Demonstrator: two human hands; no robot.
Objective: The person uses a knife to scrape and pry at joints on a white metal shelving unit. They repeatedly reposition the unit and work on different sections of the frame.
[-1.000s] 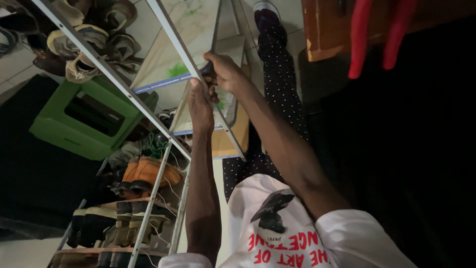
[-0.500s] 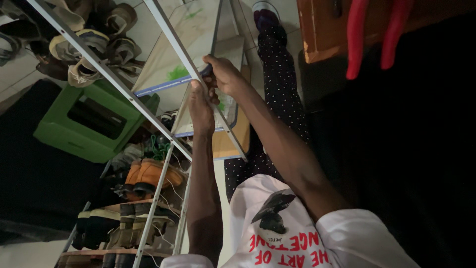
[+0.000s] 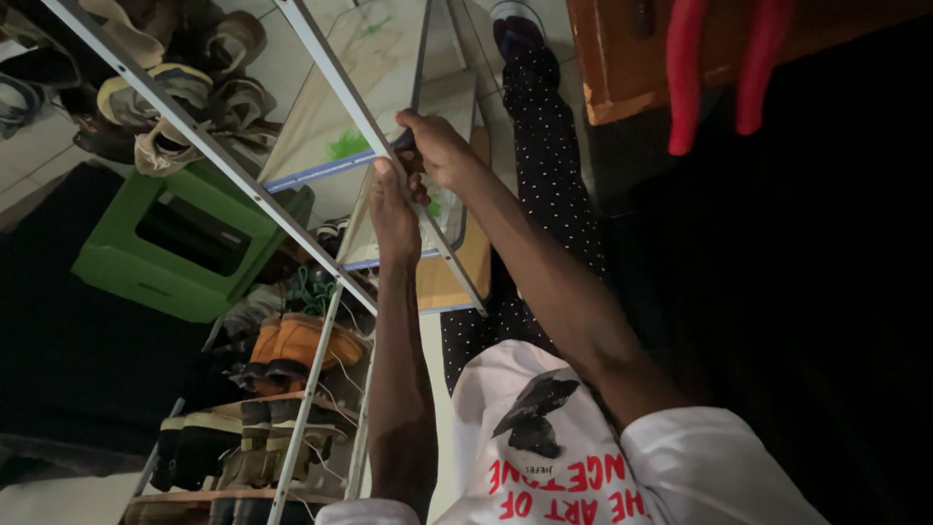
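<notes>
Both hands meet on the white metal rail (image 3: 362, 115) of a rack frame, the slanted bar that runs from the top of the view down toward the person's lap. The right hand (image 3: 439, 148) is curled shut around the rail, with a small dark object, too hidden to name, showing between its fingers and the bar. The left hand (image 3: 394, 209) lies just below it, fingers nearly straight and pressed flat along the same rail rather than wrapped around it. Over the last second the two hands have hardly shifted on the rail; only the view has drifted a little, so the grip looks steady and the work stays at that one spot. Beyond the rail lie flat boards (image 3: 374, 58) with green marks. To the rail's left sit a green plastic crate (image 3: 146, 272), worn shoes (image 3: 160, 102), and a lower shoe shelf (image 3: 253, 437).
</notes>
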